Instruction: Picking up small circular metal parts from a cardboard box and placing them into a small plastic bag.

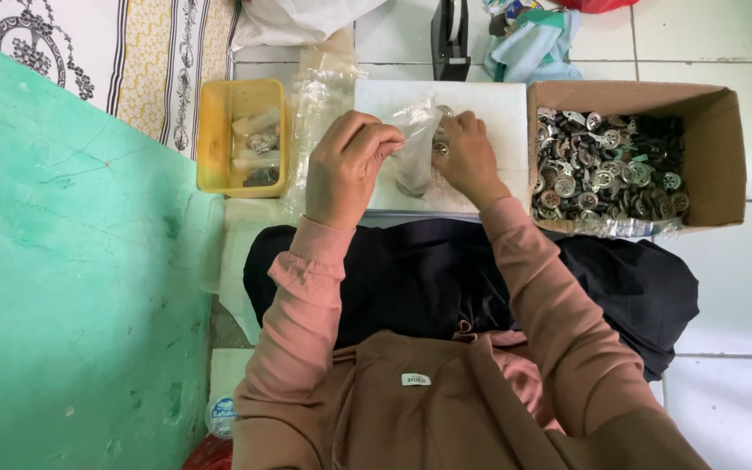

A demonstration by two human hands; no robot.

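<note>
My left hand (pixel 348 165) pinches the top edge of a small clear plastic bag (pixel 414 152) over a white board (pixel 498 113). My right hand (pixel 466 157) is at the bag's mouth, fingers closed on small round metal parts (pixel 442 144) that sit partly inside the bag. Both hands are close together above my lap, sleeves pink. The bag hangs down between the hands and its lower part looks mostly see-through.
A cardboard box (pixel 724 157) full of small round metal parts stands at the right. A yellow tray (pixel 219 139) with filled bags lies at the left, loose clear bags (pixel 324 87) beside it. A green wall (pixel 63 261) runs along the left. A black tape dispenser (pixel 450 39) stands behind the board.
</note>
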